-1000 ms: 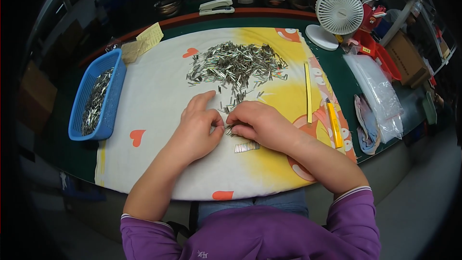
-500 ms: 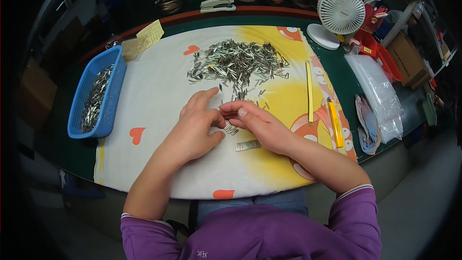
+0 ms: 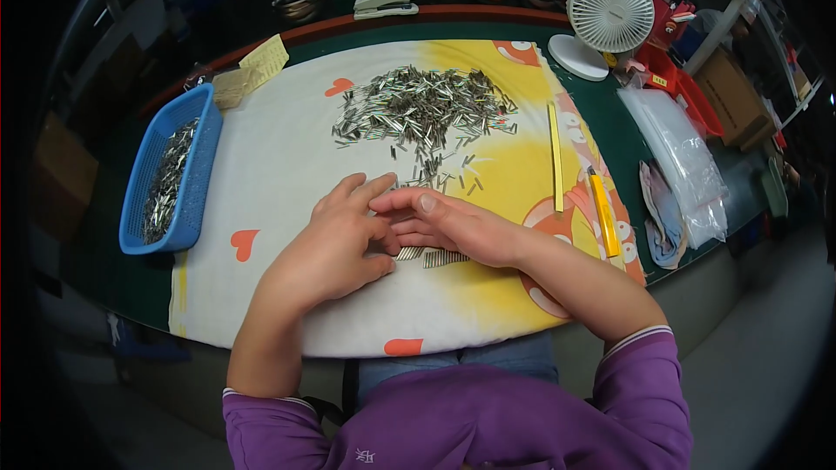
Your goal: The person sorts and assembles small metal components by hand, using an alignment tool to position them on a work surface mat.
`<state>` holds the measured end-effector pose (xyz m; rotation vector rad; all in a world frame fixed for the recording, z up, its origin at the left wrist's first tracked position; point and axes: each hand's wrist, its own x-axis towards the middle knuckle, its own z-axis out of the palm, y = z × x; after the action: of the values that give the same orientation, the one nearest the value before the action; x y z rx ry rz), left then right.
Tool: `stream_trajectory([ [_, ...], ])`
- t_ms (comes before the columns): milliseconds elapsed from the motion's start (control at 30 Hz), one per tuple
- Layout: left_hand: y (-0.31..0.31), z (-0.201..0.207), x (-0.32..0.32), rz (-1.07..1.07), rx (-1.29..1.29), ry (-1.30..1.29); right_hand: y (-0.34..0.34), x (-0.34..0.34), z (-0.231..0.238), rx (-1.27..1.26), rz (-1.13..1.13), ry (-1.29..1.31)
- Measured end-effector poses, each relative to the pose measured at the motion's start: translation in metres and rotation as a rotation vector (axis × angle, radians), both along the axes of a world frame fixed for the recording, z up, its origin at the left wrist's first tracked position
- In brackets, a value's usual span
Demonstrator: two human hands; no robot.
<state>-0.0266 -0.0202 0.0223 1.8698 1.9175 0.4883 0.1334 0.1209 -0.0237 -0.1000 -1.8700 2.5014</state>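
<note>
In my head view, with myself at six o'clock and the middle of the cloth as the dial's centre, my left hand [image 3: 335, 244] lies toward seven, its thumb a little apart from the bent finger nearest it. My right hand [image 3: 466, 231] reaches in from four, fingers loosely bent, their ends right up against my left hand; I cannot tell whether anything is pinched between them.

Just below my right hand are two short groups of small metal pins set side by side: one [image 3: 446, 258] lies toward five, and the other [image 3: 408, 253], partly covered by my fingers, sits just to its nine o'clock side. The big pile of pins [image 3: 427, 104] is heaped at twelve, with loose pins [image 3: 428, 167] trailing from it down toward my hands.

All of these lie on the patterned cloth [image 3: 261, 305] over the green surface [image 3: 595, 97]. A blue basket [image 3: 204, 161], also holding pins, stands at nine. The white fan [image 3: 610, 13] is between one and two, a yellow strip [image 3: 555, 157] lies before three, and a yellow cutter [image 3: 603, 213] lies at three. Clear plastic bags [image 3: 670, 157] rest farther out beyond them. At twelve, well past the pile, is a white stapler [image 3: 386, 4].
</note>
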Motion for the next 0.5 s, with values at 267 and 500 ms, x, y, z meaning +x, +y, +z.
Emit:
stream_trajectory([
  [267, -0.001, -0.001, -0.001, -0.023, -0.004, -0.012, 0.011, 0.004, -0.005, -0.057, -0.104, -0.070],
  [500, -0.002, 0.003, -0.001, -0.079, -0.042, -0.044, 0.003, 0.001, 0.000, -0.117, 0.029, -0.073],
])
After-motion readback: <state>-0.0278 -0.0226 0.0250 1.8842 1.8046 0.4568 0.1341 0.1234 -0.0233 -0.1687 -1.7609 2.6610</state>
